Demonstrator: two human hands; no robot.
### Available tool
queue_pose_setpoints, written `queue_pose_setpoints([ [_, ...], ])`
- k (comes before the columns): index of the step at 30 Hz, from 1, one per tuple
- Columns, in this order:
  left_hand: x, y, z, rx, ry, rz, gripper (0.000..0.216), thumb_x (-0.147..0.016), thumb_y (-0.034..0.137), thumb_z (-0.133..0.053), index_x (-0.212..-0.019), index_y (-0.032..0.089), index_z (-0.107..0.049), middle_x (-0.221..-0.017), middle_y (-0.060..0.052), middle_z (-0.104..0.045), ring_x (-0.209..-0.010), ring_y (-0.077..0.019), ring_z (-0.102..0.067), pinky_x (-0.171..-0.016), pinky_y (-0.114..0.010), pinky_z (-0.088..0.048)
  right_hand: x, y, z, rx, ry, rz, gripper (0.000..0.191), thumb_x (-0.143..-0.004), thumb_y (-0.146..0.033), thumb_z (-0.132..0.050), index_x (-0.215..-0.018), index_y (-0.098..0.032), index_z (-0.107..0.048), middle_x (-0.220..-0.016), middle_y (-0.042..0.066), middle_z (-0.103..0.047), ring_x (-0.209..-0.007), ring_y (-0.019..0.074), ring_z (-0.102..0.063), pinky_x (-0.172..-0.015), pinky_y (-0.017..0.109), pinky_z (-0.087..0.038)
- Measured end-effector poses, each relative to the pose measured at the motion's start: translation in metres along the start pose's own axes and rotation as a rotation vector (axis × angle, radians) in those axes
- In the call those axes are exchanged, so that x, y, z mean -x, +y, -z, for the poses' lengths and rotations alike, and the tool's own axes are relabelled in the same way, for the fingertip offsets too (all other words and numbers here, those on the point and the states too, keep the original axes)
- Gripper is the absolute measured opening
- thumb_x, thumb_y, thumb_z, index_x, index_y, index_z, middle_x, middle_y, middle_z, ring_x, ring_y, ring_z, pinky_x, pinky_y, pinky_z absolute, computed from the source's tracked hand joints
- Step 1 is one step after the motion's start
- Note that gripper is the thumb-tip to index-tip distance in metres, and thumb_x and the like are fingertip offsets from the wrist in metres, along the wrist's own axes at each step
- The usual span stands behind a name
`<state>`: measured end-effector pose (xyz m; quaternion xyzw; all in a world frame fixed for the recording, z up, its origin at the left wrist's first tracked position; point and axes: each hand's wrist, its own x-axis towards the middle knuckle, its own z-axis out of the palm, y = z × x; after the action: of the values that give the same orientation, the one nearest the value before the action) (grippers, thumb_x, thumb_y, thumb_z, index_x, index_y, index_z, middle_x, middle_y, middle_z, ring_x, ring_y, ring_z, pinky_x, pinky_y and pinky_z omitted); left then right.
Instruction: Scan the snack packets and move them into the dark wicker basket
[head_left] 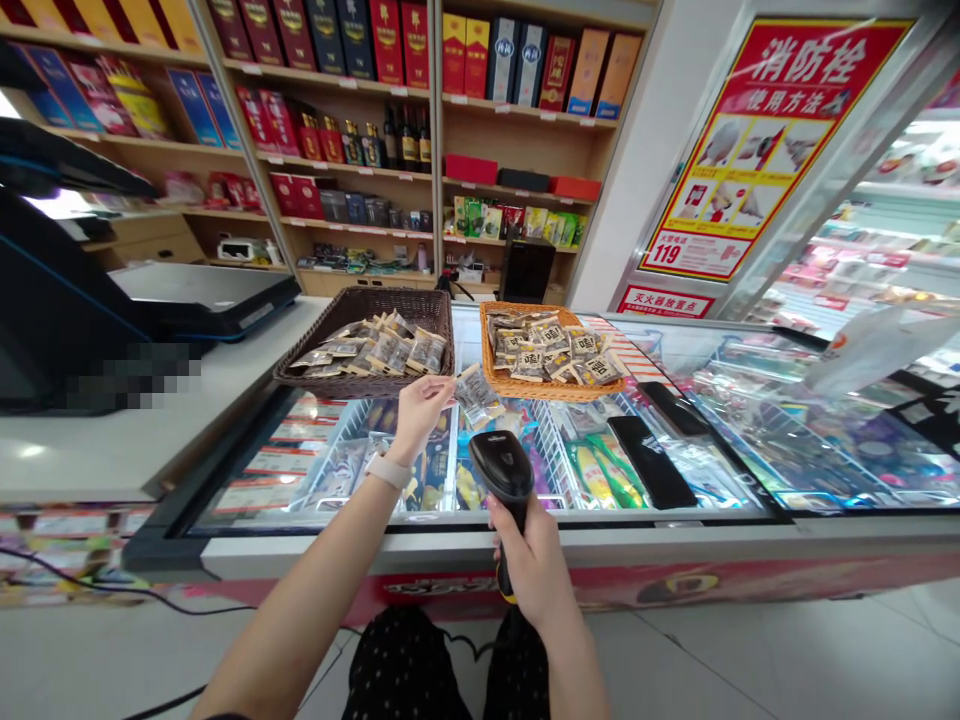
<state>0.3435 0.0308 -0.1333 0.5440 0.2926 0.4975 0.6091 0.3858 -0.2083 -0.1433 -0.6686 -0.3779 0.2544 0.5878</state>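
My left hand (424, 408) is closed on the corner of a small clear snack packet (478, 396), holding it over the glass freezer top. Wrapped around the handle of a black barcode scanner (501, 462) is my right hand (534, 560); the scanner's head points away from me, just below the packet. Behind my left hand sits a dark brown wicker basket (442, 340) with several similar packets (386, 348). To its right, an orange wicker basket (487, 372) holds several packets (551, 345) with black lettering.
Two black phones (651, 460) (673, 408) lie on the chest freezer (480, 545), right of the scanner. A counter (67, 455) with a weighing scale (202, 290) stands at left. Shelves of boxes and bottles line the back wall. A cable (150, 595) runs along the lower left.
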Motion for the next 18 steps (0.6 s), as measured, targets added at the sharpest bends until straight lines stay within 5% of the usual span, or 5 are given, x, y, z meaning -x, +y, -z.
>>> queue_pose_setpoints([
  [6, 0.004, 0.000, 0.000, 0.226, 0.056, 0.185, 0.041, -0.065, 0.028, -0.094, -0.066, 0.015, -0.055, -0.063, 0.003, -0.065, -0.064, -0.0102, -0.068, -0.083, -0.030, -0.061, -0.001, -0.001, 0.000, -0.033, 0.022, 0.007, 0.046, -0.099, -0.055, -0.054, -0.118, -0.016, -0.070, -0.090, 0.010, -0.073, -0.087, 0.0273, -0.069, -0.061, 0.030, -0.052],
  [10, 0.012, 0.006, -0.005, 0.401, 0.024, 0.329, 0.030, -0.072, 0.008, -0.085, -0.072, 0.016, -0.056, -0.070, 0.001, -0.069, -0.068, -0.0098, -0.070, -0.087, -0.028, -0.061, 0.001, 0.000, 0.005, -0.026, 0.033, -0.012, 0.048, -0.098, -0.058, -0.055, -0.114, -0.016, -0.071, -0.076, 0.004, -0.067, -0.065, 0.0210, -0.061, -0.058, 0.029, -0.052],
  [18, 0.017, 0.013, -0.026, 0.481, -0.110, 0.533, 0.020, -0.077, 0.000, -0.069, -0.073, 0.017, -0.060, -0.093, -0.008, -0.077, -0.100, -0.0209, -0.074, -0.103, -0.034, -0.058, 0.002, 0.004, 0.018, -0.077, 0.105, -0.029, 0.051, -0.095, -0.065, -0.058, -0.110, -0.018, -0.070, -0.065, -0.002, -0.060, -0.053, 0.0170, -0.054, -0.052, 0.027, -0.050],
])
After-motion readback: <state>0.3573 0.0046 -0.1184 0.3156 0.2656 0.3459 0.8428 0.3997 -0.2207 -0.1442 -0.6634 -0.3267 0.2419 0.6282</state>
